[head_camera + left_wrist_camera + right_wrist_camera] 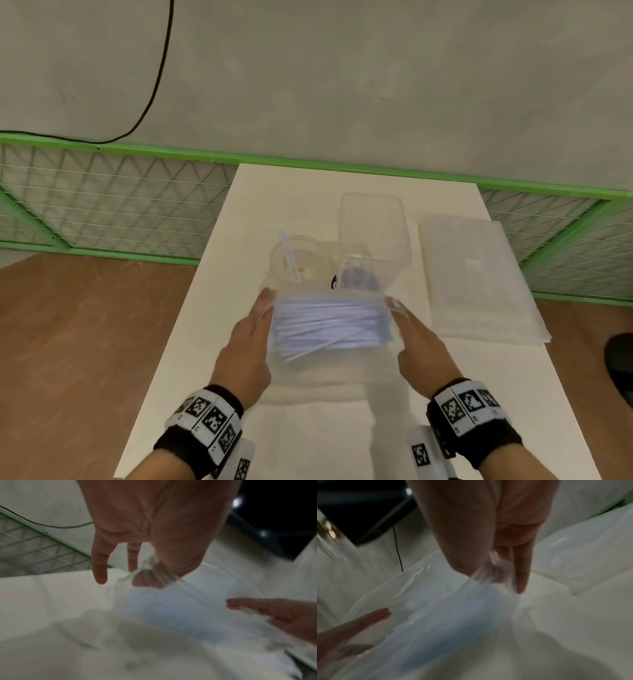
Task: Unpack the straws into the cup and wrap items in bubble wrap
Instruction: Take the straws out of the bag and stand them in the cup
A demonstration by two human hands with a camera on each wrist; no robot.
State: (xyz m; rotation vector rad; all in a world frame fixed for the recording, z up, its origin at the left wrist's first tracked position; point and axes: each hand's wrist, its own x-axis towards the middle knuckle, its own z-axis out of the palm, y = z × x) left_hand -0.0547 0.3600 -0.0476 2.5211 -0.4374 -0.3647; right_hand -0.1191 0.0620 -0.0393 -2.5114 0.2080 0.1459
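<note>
A clear plastic bag of white straws [329,325] hangs just above the white table [445,394], blurred by motion. My left hand [265,301] pinches its upper left corner [147,566] between thumb and finger, the other fingers straight. My right hand [394,305] pinches the upper right corner [498,566] the same way. Behind the bag stands a clear round cup [294,260] with one straw [289,253] leaning in it. A stack of bubble wrap [476,277] lies at the table's right. Another pale sheet [318,387] lies under the bag.
A tall clear square container [373,233] stands right of the cup, with a blue and purple item [356,277] at its foot. A green mesh fence [102,205] runs behind the table. A dark object [620,363] sits on the brown floor at right.
</note>
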